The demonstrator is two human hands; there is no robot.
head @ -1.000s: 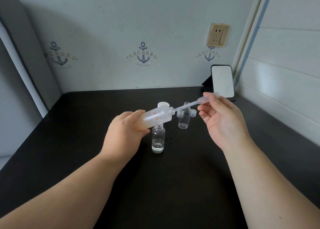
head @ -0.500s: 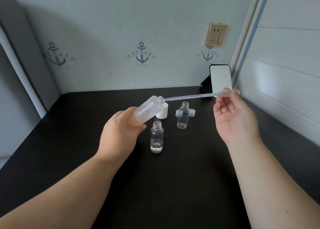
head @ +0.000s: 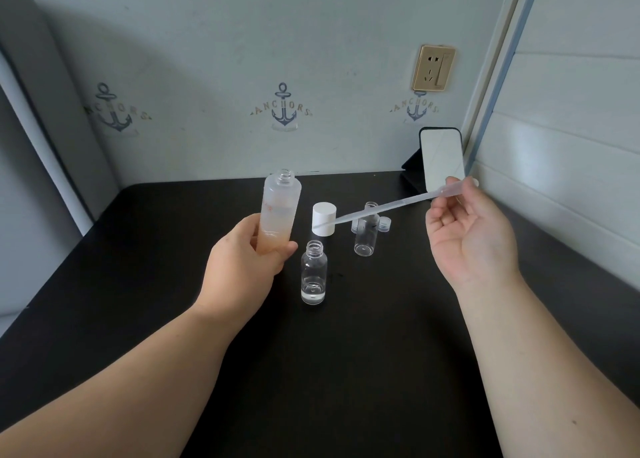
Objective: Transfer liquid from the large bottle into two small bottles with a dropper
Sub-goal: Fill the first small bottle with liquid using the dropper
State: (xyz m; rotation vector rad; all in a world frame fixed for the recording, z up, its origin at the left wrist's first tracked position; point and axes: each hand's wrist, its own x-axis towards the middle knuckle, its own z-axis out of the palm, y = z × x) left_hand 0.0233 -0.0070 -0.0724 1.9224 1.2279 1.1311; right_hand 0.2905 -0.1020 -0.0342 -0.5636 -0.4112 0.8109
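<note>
Lower frame: two bare forearms over the black tabletop (head: 346, 371). Frame centre: a small bottle (head: 313, 274) stands uncapped, a little clear liquid at its bottom. Left of it, the left hand (head: 242, 267) has its fingers wrapped round the big bottle (head: 278, 211), upright, open-mouthed, lifted. Right of centre, the right hand (head: 471, 236) pinches the dropper (head: 384, 208) at its bulb, tip slanting down-left toward the white cap (head: 324, 219). Behind, the second small bottle (head: 366, 236) looks empty; phone (head: 442, 161) upper right. Judgement: dropper loaded, carry step. Next, the tip must go over a small neck, then a squeeze.
</note>
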